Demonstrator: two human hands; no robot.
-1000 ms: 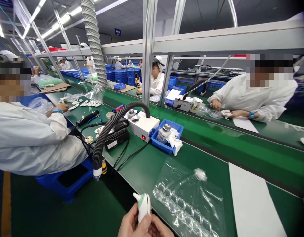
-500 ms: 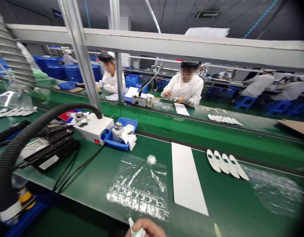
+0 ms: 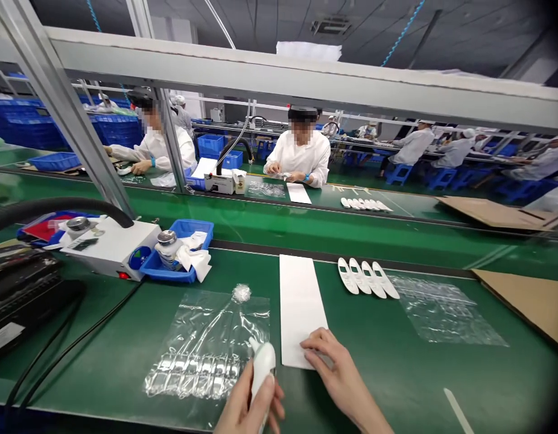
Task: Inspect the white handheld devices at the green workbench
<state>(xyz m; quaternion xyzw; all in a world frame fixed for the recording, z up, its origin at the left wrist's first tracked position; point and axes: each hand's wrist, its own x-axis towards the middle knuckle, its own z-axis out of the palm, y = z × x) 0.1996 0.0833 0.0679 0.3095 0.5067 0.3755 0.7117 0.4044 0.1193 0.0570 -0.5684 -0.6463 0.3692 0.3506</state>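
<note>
L hand (image 3: 248, 404) comes up from the bottom edge, fingers curled and clamped round a small white plastic ear-thermometer body (image 3: 262, 366), thumb pressed on its front; the device stands nearly upright, its tip pointing up and a bit left. R hand (image 3: 338, 377) reaches in from the lower right w/ wrist low, palm down, fingers bent and loosely apart, gripping nothing; its fingertips (image 3: 311, 348) rest on the near end of a long white paper strip (image 3: 300, 301) lying on the green bench mat (image 3: 396, 374).

Just left of the L hand, touching distance, a clear plastic bag w/ a row of transparent caps (image 3: 206, 349) lies flat. Beyond the R hand, to its right, four white oval shell parts (image 3: 368, 277) sit side by side, then another clear plastic bag (image 3: 446, 310) and brown cardboard (image 3: 527, 304).

Further off, up-left of the L hand: a blue plastic tray w/ a bottle and white cloth (image 3: 178, 258), beside a white box unit (image 3: 110, 246) w/ a black hose (image 3: 52, 208). Across the green conveyor, co-workers in white coats (image 3: 301, 158) sit at their own bench.
</note>
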